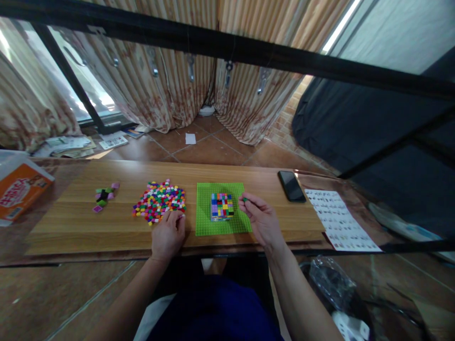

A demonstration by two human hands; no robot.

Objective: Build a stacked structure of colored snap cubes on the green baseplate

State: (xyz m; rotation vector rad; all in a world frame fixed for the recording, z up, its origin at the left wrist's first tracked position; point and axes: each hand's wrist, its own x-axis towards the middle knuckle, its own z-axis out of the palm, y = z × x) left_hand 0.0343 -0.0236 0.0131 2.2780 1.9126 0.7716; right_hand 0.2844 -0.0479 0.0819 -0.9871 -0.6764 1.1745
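A green baseplate (204,225) lies on the wooden table, carrying a multicoloured square block of toy bricks (222,206). Just right of that block, my right hand (261,218) pinches a small dark green brick (245,200) between thumb and fingertips, above the plate's right edge. My left hand (168,235) is closed at the near edge of a heap of small loose bricks (159,201). A pale spot shows at its fingertips, too small to name. Farther left, a small cluster of black, green and pink bricks (104,195) sits on the table.
A black phone (291,186) and a printed sheet (341,220) lie to the right. An orange and white box (23,187) stands at the far left. A dark metal bar (213,40) crosses above the table's far side. Curtains (170,94) hang behind.
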